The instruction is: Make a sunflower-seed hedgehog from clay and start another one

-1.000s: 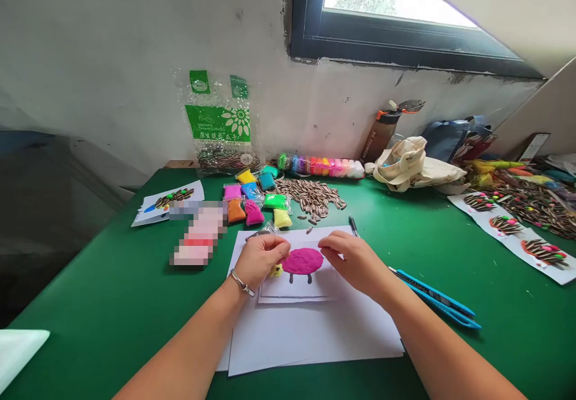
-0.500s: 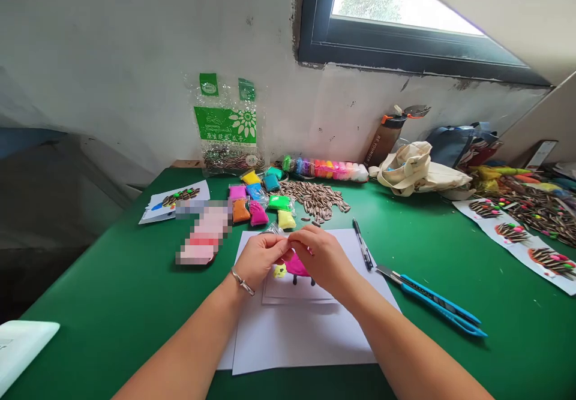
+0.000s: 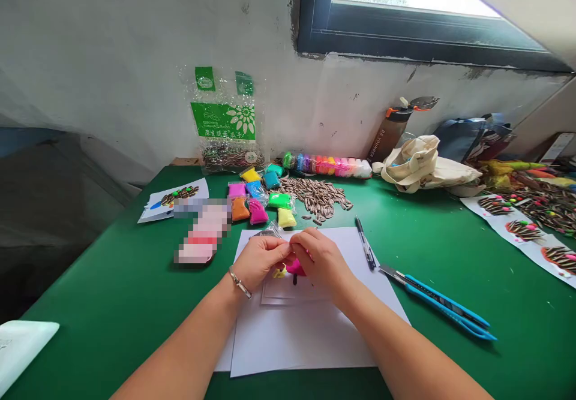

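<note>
My left hand [image 3: 262, 262] and my right hand [image 3: 321, 263] meet at the fingertips above white paper. Both are closed in a pinch; whatever sits between the fingertips is too small or hidden to make out. Below them lies a small white card [image 3: 288, 295] with a magenta clay shape [image 3: 296, 267], a yellow clay piece [image 3: 279, 273] and dark leg-like bits, partly covered by my hands. Larger white sheets [image 3: 306, 343] lie beneath the card. Just behind my left hand is a clear bag [image 3: 270, 231] with something dark in it.
Several coloured clay packets [image 3: 258, 211] and a heap of sunflower seeds [image 3: 321, 195] lie beyond the paper. To the right are a pen [image 3: 365, 244] and a blue utility knife [image 3: 443, 304], blade out. Decorated paper [image 3: 524, 230] lies far right; a seed bag [image 3: 227, 124] leans on the wall.
The view has shifted slightly. My hands stay pinched together at nearly the same spot, and my right hand now covers more of the magenta shape.
</note>
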A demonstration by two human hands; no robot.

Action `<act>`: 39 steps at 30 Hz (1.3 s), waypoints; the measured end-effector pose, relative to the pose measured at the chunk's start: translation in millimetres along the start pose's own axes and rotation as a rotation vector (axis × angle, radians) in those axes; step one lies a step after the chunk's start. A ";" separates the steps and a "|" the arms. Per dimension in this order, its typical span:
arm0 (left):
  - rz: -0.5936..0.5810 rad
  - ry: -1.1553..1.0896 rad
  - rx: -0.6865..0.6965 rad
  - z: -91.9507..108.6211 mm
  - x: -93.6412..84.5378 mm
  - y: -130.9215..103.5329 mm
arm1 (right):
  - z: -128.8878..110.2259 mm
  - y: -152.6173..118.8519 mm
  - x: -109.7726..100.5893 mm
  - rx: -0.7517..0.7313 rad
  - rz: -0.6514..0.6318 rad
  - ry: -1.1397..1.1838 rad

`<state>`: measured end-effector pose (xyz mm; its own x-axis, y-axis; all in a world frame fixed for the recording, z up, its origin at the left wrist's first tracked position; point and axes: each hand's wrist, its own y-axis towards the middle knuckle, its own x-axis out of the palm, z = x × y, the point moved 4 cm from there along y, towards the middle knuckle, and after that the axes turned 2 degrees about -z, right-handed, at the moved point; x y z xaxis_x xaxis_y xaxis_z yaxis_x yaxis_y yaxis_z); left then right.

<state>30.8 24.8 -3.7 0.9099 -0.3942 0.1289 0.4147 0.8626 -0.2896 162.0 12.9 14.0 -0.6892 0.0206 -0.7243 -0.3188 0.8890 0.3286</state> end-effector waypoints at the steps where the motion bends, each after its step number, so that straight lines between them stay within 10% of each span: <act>1: -0.006 0.011 0.000 0.1 0.1 -0.1 | 0.1 -0.2 0.2 -0.005 -0.001 -0.006; 12: 0.291 0.127 0.069 13.0 -31.8 -2.9 | -10.7 -6.1 11.4 -0.150 -0.170 -0.036; 39: 0.248 0.446 0.175 4.1 -27.1 4.9 | -2.2 -1.1 40.5 -0.150 -0.057 -0.345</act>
<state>8.1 41.1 -4.7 0.9068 -0.2349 -0.3499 0.2162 0.9720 -0.0923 133.0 11.8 -14.4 -0.4160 0.1480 -0.8972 -0.4598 0.8170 0.3480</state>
